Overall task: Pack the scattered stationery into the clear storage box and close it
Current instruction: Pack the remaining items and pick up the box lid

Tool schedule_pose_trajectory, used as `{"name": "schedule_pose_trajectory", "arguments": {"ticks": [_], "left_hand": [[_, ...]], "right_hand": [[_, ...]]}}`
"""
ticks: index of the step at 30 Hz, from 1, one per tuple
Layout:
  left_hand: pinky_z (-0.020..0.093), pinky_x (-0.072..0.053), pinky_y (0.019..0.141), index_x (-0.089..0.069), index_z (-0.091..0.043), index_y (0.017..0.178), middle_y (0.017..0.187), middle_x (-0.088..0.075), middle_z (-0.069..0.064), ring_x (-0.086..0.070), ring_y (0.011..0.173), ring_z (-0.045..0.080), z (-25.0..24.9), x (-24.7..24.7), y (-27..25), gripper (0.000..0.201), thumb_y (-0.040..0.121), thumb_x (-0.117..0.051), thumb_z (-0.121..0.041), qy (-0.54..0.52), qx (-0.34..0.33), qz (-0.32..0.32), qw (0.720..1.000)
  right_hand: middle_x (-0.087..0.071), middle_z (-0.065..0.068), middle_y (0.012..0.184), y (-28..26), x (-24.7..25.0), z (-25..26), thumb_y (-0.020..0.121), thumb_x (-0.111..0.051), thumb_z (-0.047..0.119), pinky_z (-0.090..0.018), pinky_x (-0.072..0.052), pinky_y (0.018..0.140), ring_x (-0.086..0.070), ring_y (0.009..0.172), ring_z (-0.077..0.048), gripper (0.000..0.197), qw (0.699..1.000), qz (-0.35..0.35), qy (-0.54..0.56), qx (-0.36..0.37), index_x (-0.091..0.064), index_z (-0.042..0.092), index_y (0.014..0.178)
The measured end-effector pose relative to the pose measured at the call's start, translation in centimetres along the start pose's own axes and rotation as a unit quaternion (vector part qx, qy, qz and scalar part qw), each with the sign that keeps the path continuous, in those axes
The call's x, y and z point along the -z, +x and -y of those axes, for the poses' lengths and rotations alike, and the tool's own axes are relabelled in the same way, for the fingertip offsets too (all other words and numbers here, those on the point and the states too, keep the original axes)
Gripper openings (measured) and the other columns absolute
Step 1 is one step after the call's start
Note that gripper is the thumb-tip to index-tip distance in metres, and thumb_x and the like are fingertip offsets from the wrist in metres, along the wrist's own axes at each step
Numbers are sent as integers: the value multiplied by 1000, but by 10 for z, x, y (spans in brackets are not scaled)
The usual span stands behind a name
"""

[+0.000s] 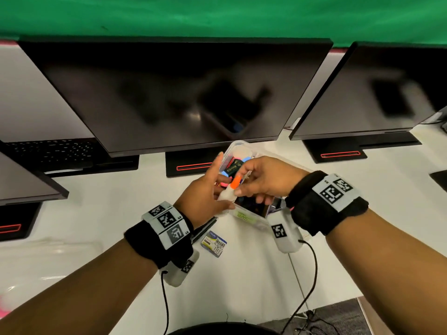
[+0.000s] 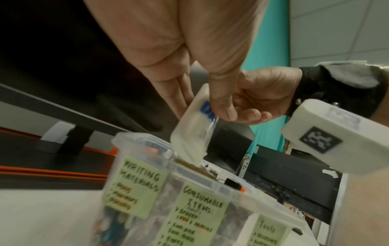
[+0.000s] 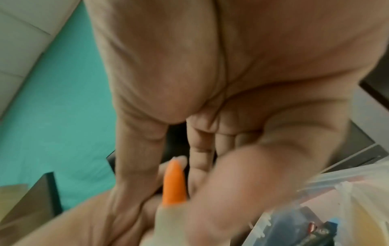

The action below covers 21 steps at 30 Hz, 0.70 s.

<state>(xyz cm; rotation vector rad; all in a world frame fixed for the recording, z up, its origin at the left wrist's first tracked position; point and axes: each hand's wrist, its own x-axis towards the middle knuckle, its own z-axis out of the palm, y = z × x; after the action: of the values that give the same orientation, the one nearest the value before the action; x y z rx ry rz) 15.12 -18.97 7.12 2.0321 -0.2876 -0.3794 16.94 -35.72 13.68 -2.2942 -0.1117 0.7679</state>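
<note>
A white glue bottle (image 1: 226, 195) with an orange cap (image 1: 235, 183) hangs tilted just above the clear storage box (image 1: 244, 217). My left hand (image 1: 205, 197) pinches the bottle's body (image 2: 189, 133) between thumb and fingers, index finger pointing up. My right hand (image 1: 263, 180) curls round the cap end (image 3: 174, 183). The box (image 2: 147, 191) carries green labels reading writing materials, consumable items and tools. Black, blue and pink items lie inside it.
A small labelled packet (image 1: 214, 243) lies on the white desk (image 1: 254, 274) under my left wrist, beside a flat black item (image 1: 205, 228). Dark monitors (image 1: 169, 93) on stands rise right behind the box. A keyboard (image 1: 53, 151) is at the far left.
</note>
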Motion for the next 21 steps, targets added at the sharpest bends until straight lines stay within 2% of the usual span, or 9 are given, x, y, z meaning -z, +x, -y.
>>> {"name": "schedule_pose_trajectory", "arguments": {"ticks": [3,5,7,10,12,13,15,18,21], "left_hand": [[20,-55,85,7,-43,142,121,-51,-12,-65,86,2,-6,-6,4,117,72,-78,-4,-24,-38,-14,999],[22,-56,86,9,-52,134,130,-51,-10,-67,89,4,-7,-10,4,119,70,-79,-4,-36,-54,-12,998],[24,-54,89,6,-49,140,134,-45,-13,-66,95,7,-8,-12,1,120,68,-81,-8,-24,-54,2,998],[21,-48,94,-23,-35,145,133,-38,-15,-55,103,4,-2,-6,-3,94,72,-79,-22,58,-63,-14,996],[26,-50,93,-50,-27,131,122,-46,-13,-55,99,5,15,3,-3,57,79,-73,-25,104,-68,-46,991],[28,-51,91,-59,-23,121,114,-51,-12,-57,95,7,27,10,-3,40,82,-70,-22,120,-58,-59,989],[31,-52,86,-66,-18,107,103,-58,-8,-60,86,11,57,22,-3,21,86,-64,-15,152,-17,-82,985],[22,-45,82,-65,-18,106,110,-62,1,-56,83,12,99,41,-7,19,87,-61,-16,241,77,-51,966],[21,-40,87,-61,-19,114,120,-57,4,-57,98,16,131,57,-19,26,88,-60,-18,283,182,22,941]], "right_hand": [[-63,-7,70,0,-11,0,81,-73,23,-21,-52,46,-56,44,-6,22,999,-23,7,43,-64,14,100],[-63,-6,68,-3,-13,-2,84,-70,21,-21,-53,48,-57,44,-6,14,998,-37,-10,46,-64,15,95],[-61,-2,65,-10,-6,-6,85,-68,18,-21,-52,48,-56,45,-7,6,997,-55,-28,44,-64,18,89],[-59,6,68,-21,22,-14,83,-70,19,-21,-45,56,-53,53,-5,8,982,-133,-135,24,-63,23,82],[-58,3,79,-25,39,-22,80,-69,20,-21,-39,66,-53,66,-12,8,951,-160,-265,-17,-63,23,82],[-57,2,83,-24,43,-27,80,-68,19,-21,-38,65,-52,69,-15,7,938,-148,-309,-47,-64,22,85],[-56,0,81,-19,38,-39,81,-65,16,-20,-35,52,-48,59,-11,11,927,-82,-352,-101,-66,16,92],[-55,-3,80,-1,21,-57,84,-61,12,-14,-32,39,-39,49,-6,1,903,11,-404,-147,-61,13,84],[-53,-1,77,20,7,-79,86,-60,10,-9,-31,27,-37,49,-5,24,897,58,-401,-179,-48,18,66]]}}
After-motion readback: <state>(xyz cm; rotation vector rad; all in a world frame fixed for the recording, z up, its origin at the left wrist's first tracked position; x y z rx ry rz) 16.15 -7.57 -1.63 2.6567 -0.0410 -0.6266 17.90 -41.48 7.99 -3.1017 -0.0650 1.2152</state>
